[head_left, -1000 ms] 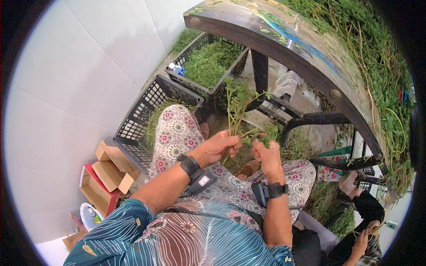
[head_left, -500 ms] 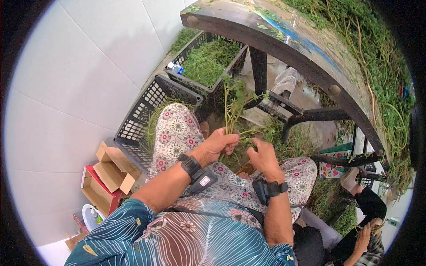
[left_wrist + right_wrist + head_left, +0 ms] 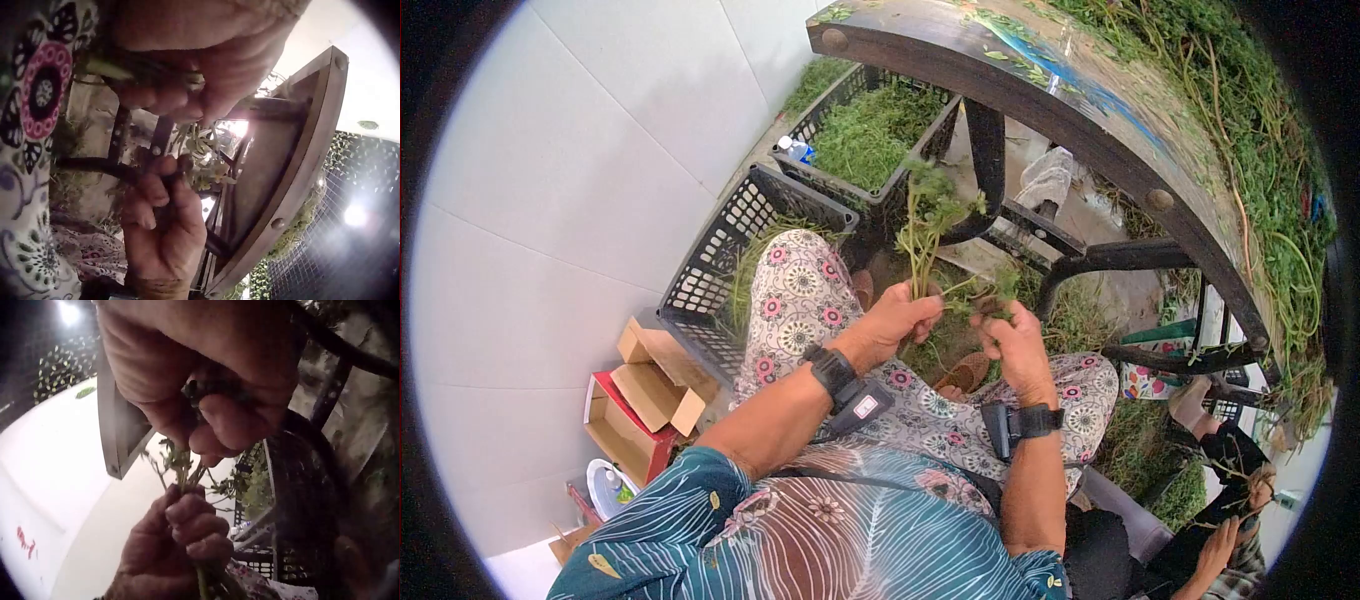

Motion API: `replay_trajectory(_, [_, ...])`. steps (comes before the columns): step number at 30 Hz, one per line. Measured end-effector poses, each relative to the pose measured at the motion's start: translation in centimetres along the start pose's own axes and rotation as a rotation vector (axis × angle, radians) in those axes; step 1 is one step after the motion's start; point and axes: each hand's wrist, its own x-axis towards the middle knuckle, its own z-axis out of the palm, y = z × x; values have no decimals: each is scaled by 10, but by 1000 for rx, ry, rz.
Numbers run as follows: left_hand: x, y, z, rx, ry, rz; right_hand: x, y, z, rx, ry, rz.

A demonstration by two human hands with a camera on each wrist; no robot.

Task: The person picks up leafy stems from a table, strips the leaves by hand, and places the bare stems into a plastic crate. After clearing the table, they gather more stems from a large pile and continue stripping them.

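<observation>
My left hand [image 3: 900, 318] grips a bunch of green leafy stems [image 3: 922, 235] above my lap, the leaves upward and the stem ends below the fist. Just to its right, the curled fingers and thumb of my right hand [image 3: 1018, 345] pinch a leafy sprig [image 3: 1004, 284]. In the right wrist view, a bit of green shows inside the curled right hand [image 3: 206, 381], and the left hand [image 3: 169, 550] is wrapped round the stems below it. The left wrist view has the left hand [image 3: 194, 69] close up, hiding most of its stems.
Two black crates, one nearer [image 3: 700, 270] and one farther [image 3: 945, 130], hold cut greens at the front left. A curved table [image 3: 1040, 110] with piled greens [image 3: 1250, 130] arches ahead and right. Opened cardboard boxes [image 3: 645, 395] stand at left. Another person's hands [image 3: 1215, 545] show at lower right.
The right hand came in towards the left hand's bunch, then drew back to the right with a sprig. The left hand stayed nearly in place while its leaves shifted slightly.
</observation>
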Motion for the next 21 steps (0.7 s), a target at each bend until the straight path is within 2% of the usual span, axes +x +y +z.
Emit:
replay_trajectory(2, [-1,2,2,68,18,3,-5,-5,12,-173,-41,-12])
replay_trajectory(5, [-2,2,2,145,23,-1,1,2,21,-476,-1,-249])
replay_trajectory(8, [0,-1,1,180,23,4,0,-4,24,-569,-4,-218])
replay_trajectory(11, [1,-3,-1,166,-2,-13,1,1,22,-809,-17,-328])
replay_trajectory(14, [0,-2,-2,102,-30,-45,-3,4,24,-903,3,-416])
replay_trajectory(17, [-3,1,2,35,-42,-76,-3,0,24,-843,14,-351])
replay_trajectory(20, [-3,1,5,20,-56,-100,7,14,20,-984,120,-393])
replay_trajectory(21, [-3,1,6,26,-48,-107,6,13,21,-944,141,-398])
